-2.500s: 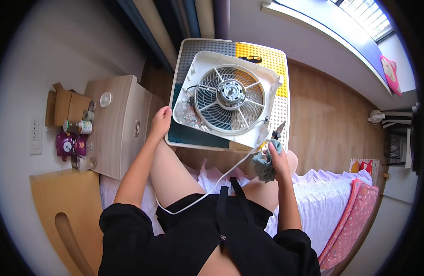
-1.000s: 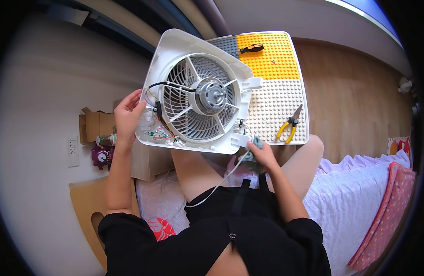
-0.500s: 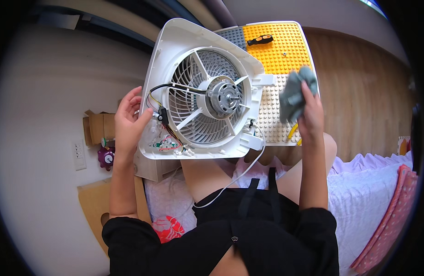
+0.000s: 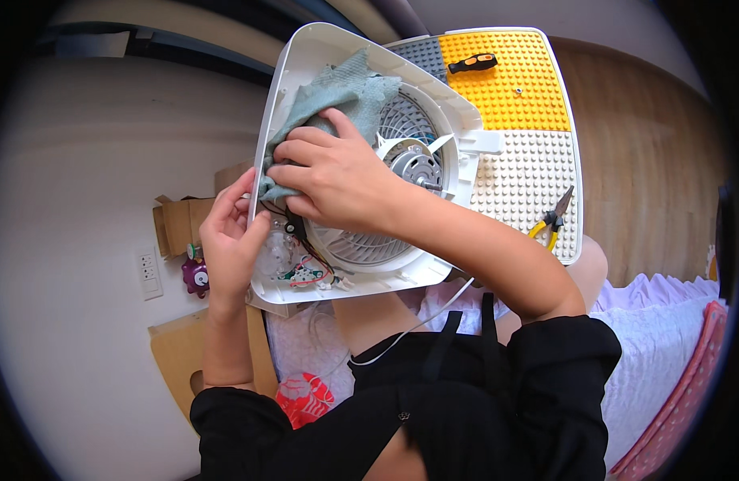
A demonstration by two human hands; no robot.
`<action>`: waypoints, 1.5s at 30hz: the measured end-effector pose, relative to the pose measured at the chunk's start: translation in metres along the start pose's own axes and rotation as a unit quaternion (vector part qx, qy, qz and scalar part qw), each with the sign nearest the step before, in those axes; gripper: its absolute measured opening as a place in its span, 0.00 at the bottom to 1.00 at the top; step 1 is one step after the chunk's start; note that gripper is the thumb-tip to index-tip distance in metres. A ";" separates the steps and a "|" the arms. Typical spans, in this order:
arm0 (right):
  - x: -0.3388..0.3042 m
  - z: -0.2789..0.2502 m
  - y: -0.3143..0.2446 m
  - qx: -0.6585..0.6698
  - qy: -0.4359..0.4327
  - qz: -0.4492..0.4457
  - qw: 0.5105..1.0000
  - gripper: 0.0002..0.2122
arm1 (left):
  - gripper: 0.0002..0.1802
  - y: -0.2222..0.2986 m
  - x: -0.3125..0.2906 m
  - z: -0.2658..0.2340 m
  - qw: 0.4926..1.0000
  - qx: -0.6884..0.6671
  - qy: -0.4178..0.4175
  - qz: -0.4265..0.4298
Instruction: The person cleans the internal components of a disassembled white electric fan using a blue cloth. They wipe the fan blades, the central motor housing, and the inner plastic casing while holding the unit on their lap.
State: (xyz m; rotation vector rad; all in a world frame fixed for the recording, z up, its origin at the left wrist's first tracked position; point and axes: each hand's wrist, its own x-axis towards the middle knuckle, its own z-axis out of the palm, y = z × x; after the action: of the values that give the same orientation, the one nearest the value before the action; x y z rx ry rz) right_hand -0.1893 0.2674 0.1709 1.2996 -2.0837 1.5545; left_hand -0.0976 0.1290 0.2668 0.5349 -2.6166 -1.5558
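An open white fan housing [image 4: 459,120] rests at an angle on the table, its motor [image 4: 417,167], grille and wiring exposed. My left hand [image 4: 229,244] grips the housing's left wall, fingers along the outside and thumb by the inner edge. With my right hand [image 4: 341,176] I press a grey-green cloth [image 4: 341,92] against the inner left side of the housing. The fingers are bent over the cloth, and part of it bunches beneath them. Close to my left thumb sit a small green circuit board [image 4: 305,274] and dark wires.
The studded tabletop [image 4: 538,56] is yellow, grey and white. It carries a screwdriver [image 4: 473,62], a small metal nut [image 4: 518,91] and yellow-handled pliers [image 4: 554,220]. A white cord [image 4: 413,325] runs over my lap. Cardboard boxes [image 4: 181,224] stand to the left.
My right hand has carried the cloth leftward from beside the housing into it. The pliers on the table are now uncovered. My left hand stays at the housing's left edge.
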 end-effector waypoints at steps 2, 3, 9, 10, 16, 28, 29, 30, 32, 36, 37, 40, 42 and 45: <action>0.002 0.002 0.004 -0.055 0.019 0.010 0.998 0.12 | 0.26 -0.002 -0.002 0.000 0.999 0.029 0.006 0.017; 0.005 0.002 0.016 -0.088 0.030 0.029 0.995 0.12 | 0.26 -0.001 -0.002 -0.002 0.999 0.045 0.006 0.026; 0.008 -0.008 0.023 -0.079 0.012 0.029 0.996 0.11 | 0.27 0.005 -0.001 -0.001 0.997 0.063 0.000 0.054; 0.006 -0.007 0.012 -0.052 -0.003 -0.008 0.999 0.11 | 0.27 0.003 -0.001 -0.001 0.996 0.061 -0.004 0.058; 0.019 -0.008 0.059 -0.060 0.091 0.131 0.985 0.10 | 0.27 0.007 -0.002 0.000 0.994 0.090 -0.001 0.068; 0.044 0.004 0.055 -0.106 0.198 0.166 0.960 0.17 | 0.29 0.011 -0.003 0.002 0.987 0.127 -0.031 0.097; 0.045 0.003 0.063 -0.127 0.185 0.159 0.961 0.17 | 0.29 0.011 -0.003 0.004 0.988 0.123 -0.029 0.092; 0.046 0.002 0.067 -0.146 0.172 0.154 0.962 0.17 | 0.29 0.012 -0.004 0.004 0.989 0.121 -0.026 0.084; 0.044 0.004 0.068 -0.187 0.160 0.193 0.950 0.16 | 0.29 0.013 -0.003 0.003 0.989 0.116 -0.027 0.081; 0.046 -0.001 0.058 -0.186 0.137 0.252 0.940 0.15 | 0.30 0.011 -0.003 0.002 0.989 0.112 -0.026 0.093; 0.046 -0.002 0.058 -0.179 0.147 0.254 0.939 0.15 | 0.30 0.011 -0.002 0.002 0.989 0.112 -0.026 0.094; 0.044 -0.001 0.064 -0.197 0.159 0.235 0.939 0.15 | 0.30 0.016 -0.002 0.008 0.989 0.107 -0.032 0.098; 0.040 -0.004 0.064 -0.209 0.115 0.230 0.943 0.15 | 0.30 0.019 0.002 0.010 0.992 0.094 -0.022 0.082; 0.029 -0.021 0.058 -0.211 -0.001 0.245 0.946 0.16 | 0.30 0.018 0.000 0.008 0.996 0.074 -0.014 0.049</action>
State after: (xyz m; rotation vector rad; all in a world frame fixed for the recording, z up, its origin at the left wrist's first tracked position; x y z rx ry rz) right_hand -0.2566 0.2735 0.1603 0.6654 -2.6864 1.1418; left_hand -0.1045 0.1435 0.2786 0.3899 -2.7480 -1.3610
